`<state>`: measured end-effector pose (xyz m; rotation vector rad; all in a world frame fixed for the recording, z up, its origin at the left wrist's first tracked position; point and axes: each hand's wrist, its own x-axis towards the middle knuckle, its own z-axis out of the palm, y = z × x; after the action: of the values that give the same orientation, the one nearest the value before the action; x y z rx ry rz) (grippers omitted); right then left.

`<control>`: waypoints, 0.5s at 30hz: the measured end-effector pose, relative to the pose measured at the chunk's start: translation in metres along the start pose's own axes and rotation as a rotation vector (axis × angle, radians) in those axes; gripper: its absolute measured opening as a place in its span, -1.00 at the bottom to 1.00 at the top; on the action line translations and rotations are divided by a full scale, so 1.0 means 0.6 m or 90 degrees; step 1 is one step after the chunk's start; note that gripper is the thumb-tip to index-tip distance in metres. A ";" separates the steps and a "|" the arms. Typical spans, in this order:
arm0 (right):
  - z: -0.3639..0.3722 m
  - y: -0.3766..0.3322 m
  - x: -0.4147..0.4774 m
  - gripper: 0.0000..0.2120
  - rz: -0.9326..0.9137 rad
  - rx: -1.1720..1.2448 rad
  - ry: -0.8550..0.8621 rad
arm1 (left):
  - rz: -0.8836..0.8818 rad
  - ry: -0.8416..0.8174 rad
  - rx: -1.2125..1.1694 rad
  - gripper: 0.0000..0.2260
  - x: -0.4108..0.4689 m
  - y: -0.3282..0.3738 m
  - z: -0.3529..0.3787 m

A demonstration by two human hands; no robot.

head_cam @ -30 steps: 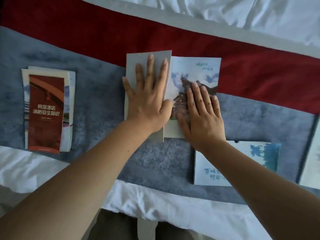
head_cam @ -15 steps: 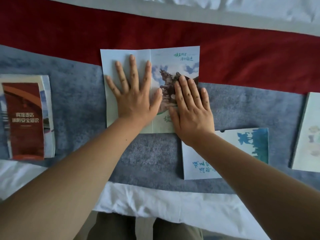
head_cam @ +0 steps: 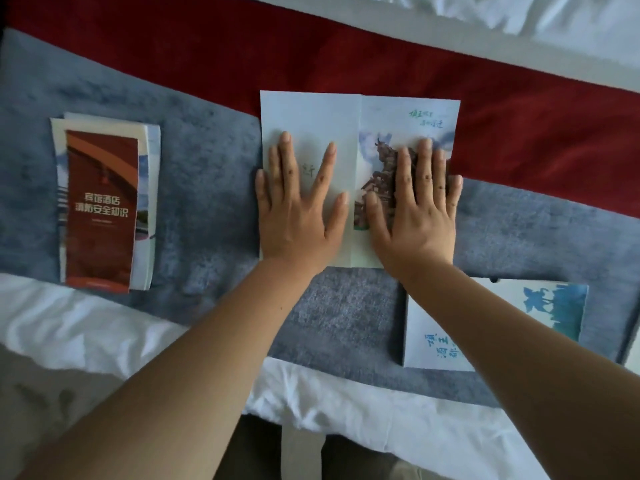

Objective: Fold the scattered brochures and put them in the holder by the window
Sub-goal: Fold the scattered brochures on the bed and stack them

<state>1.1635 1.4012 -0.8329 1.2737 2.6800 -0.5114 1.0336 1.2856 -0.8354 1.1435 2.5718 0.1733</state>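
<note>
A pale blue brochure (head_cam: pixel 311 114) lies flat on the grey bed runner, showing two panels with a crease between them. My left hand (head_cam: pixel 298 209) presses flat on its left panel, fingers spread. On the right panel, with its picture of a building, my right hand (head_cam: pixel 415 209) presses flat too. A stack of folded brochures (head_cam: pixel 104 209) with a red cover on top lies to the left. Another pale brochure (head_cam: pixel 561 303) lies at the lower right, partly under my right forearm. No holder is in view.
The grey runner (head_cam: pixel 207 202) and a red band (head_cam: pixel 346 53) cross a white bed (head_cam: pixel 86 323). The edge of one more sheet (head_cam: pixel 634 351) shows at the far right. The bed's near edge runs along the bottom, with my legs below it.
The left panel, earlier lifted under my left hand, now lies flat. My left hand slid to the left edge of the brochure and my right hand slid to its right edge.
</note>
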 end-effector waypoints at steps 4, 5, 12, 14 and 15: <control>0.002 -0.022 0.000 -0.31 -0.008 0.035 -0.010 | -0.025 -0.020 -0.067 -0.37 0.010 0.020 -0.017; 0.000 -0.028 0.001 -0.34 -0.025 0.045 -0.019 | -0.017 -0.028 -0.077 -0.36 0.010 0.023 -0.023; -0.020 -0.104 -0.001 -0.43 -0.141 0.138 -0.086 | 0.033 -0.075 -0.357 -0.45 0.009 -0.005 -0.105; -0.021 -0.139 -0.002 -0.45 -0.149 0.154 -0.079 | 0.040 -0.032 -0.361 -0.46 0.002 -0.022 -0.131; -0.020 -0.157 -0.003 -0.45 -0.154 0.159 -0.076 | 0.039 0.006 -0.311 -0.46 -0.003 -0.032 -0.143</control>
<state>1.0922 1.3492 -0.7983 0.9361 2.7486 -0.9469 0.9922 1.2731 -0.7585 1.0261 2.3113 0.7734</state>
